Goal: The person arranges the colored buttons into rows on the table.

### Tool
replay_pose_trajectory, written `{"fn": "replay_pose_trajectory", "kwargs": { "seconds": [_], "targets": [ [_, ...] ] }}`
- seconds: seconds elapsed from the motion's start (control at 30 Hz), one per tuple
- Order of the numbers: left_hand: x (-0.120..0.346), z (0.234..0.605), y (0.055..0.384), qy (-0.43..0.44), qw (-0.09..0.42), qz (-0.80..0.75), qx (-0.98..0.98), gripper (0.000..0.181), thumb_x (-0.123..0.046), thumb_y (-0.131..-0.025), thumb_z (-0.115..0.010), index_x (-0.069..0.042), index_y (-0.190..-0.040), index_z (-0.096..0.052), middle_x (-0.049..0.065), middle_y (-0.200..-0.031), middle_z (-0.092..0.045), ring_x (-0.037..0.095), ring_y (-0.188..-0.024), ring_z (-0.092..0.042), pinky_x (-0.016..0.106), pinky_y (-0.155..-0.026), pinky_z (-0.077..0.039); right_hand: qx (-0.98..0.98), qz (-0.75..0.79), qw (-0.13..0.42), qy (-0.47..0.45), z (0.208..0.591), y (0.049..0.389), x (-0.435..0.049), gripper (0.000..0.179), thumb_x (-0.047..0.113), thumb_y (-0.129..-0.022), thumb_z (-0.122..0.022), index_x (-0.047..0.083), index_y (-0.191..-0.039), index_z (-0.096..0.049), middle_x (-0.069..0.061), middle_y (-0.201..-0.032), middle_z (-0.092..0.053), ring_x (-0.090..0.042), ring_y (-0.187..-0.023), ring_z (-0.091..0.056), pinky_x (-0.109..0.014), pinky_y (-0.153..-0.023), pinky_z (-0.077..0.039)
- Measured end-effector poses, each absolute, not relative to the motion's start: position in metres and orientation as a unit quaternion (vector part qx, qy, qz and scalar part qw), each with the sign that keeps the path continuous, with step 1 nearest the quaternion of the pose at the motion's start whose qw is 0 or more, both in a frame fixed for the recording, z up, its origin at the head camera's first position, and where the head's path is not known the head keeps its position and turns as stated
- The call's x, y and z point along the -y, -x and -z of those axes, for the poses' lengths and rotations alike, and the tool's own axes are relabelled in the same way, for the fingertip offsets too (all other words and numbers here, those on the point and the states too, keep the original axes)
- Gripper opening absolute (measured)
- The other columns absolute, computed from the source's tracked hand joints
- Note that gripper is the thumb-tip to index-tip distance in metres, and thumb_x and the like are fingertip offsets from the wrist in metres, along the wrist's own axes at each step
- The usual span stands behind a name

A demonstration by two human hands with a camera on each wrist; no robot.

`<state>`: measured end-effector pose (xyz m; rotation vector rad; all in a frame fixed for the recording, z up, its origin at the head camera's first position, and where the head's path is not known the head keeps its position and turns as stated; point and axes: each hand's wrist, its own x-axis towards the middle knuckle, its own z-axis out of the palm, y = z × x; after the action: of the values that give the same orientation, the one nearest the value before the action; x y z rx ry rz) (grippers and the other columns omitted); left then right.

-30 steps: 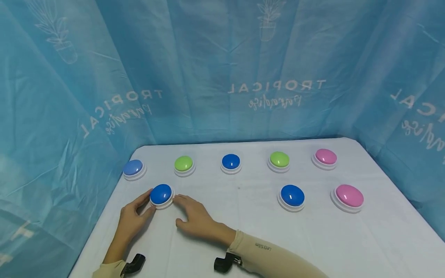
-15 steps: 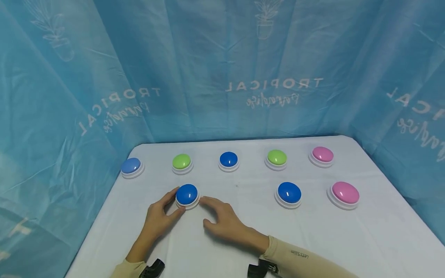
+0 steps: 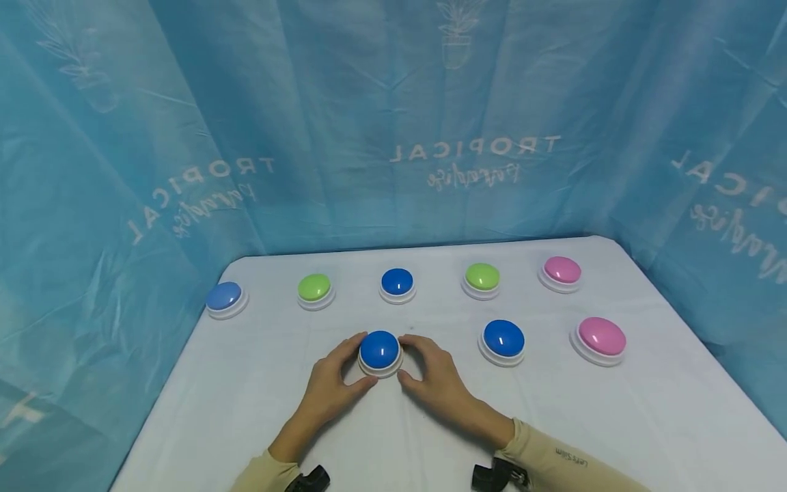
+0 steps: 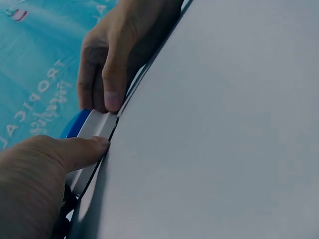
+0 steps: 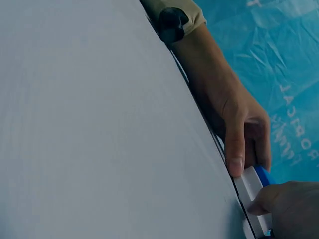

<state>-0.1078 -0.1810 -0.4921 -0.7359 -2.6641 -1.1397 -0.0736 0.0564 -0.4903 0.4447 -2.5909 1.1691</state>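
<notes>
In the head view a blue push button (image 3: 379,350) with a domed top and a round white base sits on the white table, between both hands. My left hand (image 3: 332,383) grips its left side, thumb at the front and fingers further back. On the right side my right hand (image 3: 439,383) holds the base between thumb and fingers. The left wrist view shows my left thumb (image 4: 92,149) against the white base edge. In the right wrist view my right thumb (image 5: 261,199) presses the same base (image 5: 249,184). The base looks flat on the cloth.
Behind stands a row of buttons: light blue (image 3: 224,296), green (image 3: 314,288), blue (image 3: 397,281), green (image 3: 482,277) and pink (image 3: 562,270). To the right are another blue button (image 3: 503,338) and a larger pink one (image 3: 602,336). Blue curtains (image 3: 393,198) enclose the table (image 3: 553,417).
The blue push button has slid right across the table with both hands. The right hand's thumb, apart from the base earlier, has closed in on it. The other buttons stay in their places.
</notes>
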Motion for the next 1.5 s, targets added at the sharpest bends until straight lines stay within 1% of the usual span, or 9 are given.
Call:
{"fn": "replay_pose_trajectory", "kwargs": {
  "seconds": [0.2,0.43,0.7,0.9,1.17,1.5],
  "targets": [
    [0.164,0.489,0.109,0.265,0.080,0.371,0.886,0.080,-0.025,-0.079,-0.094,-0.013,-0.150,-0.059,0.010,-0.149,-0.064,0.031,-0.141,-0.058,0.051,-0.116,-0.047,0.900,-0.399,0.116,-0.132,0.488,0.075,-0.070,0.069,0.019,-0.083,-0.090,0.009,-0.144,-0.060,-0.007,-0.144,-0.065,-0.028,-0.140,-0.058,-0.049,-0.118,-0.046],
    [0.150,0.490,0.112,0.276,0.074,0.368,0.885,0.079,-0.029,-0.080,-0.093,-0.014,-0.150,-0.059,0.009,-0.149,-0.064,0.033,-0.142,-0.057,0.052,-0.117,-0.046,0.906,-0.378,0.135,-0.132,0.490,0.075,-0.084,0.077,0.020,-0.077,-0.095,0.008,-0.144,-0.059,-0.008,-0.144,-0.065,-0.030,-0.138,-0.059,-0.052,-0.115,-0.048],
    [0.141,0.489,0.112,0.273,0.061,0.377,0.883,0.078,-0.029,-0.081,-0.092,-0.015,-0.150,-0.059,0.008,-0.150,-0.063,0.032,-0.143,-0.056,0.053,-0.117,-0.046,0.907,-0.377,0.141,-0.124,0.489,0.073,-0.091,0.077,0.022,-0.078,-0.094,0.008,-0.145,-0.059,-0.008,-0.144,-0.065,-0.030,-0.138,-0.059,-0.052,-0.116,-0.047],
    [0.136,0.488,0.113,0.274,0.060,0.374,0.884,0.078,-0.030,-0.082,-0.092,-0.014,-0.150,-0.058,0.008,-0.150,-0.063,0.031,-0.143,-0.056,0.052,-0.117,-0.046,0.903,-0.383,0.152,-0.124,0.490,0.072,-0.094,0.077,0.019,-0.077,-0.094,0.005,-0.144,-0.059,-0.010,-0.143,-0.065,-0.031,-0.138,-0.059,-0.053,-0.116,-0.047],
    [0.136,0.490,0.112,0.272,0.061,0.377,0.883,0.078,-0.029,-0.081,-0.092,-0.015,-0.151,-0.058,0.008,-0.150,-0.063,0.033,-0.143,-0.056,0.055,-0.117,-0.045,0.907,-0.378,0.143,-0.119,0.490,0.071,-0.094,0.077,0.021,-0.078,-0.094,0.006,-0.145,-0.059,-0.010,-0.145,-0.065,-0.030,-0.139,-0.058,-0.051,-0.117,-0.046],
    [0.126,0.489,0.113,0.282,0.057,0.385,0.877,0.078,-0.027,-0.082,-0.092,-0.013,-0.150,-0.058,0.009,-0.150,-0.063,0.033,-0.143,-0.056,0.053,-0.118,-0.045,0.910,-0.374,0.143,-0.110,0.490,0.069,-0.102,0.076,0.022,-0.079,-0.093,0.006,-0.145,-0.059,-0.009,-0.144,-0.065,-0.030,-0.139,-0.058,-0.052,-0.116,-0.047]
  ]
}}
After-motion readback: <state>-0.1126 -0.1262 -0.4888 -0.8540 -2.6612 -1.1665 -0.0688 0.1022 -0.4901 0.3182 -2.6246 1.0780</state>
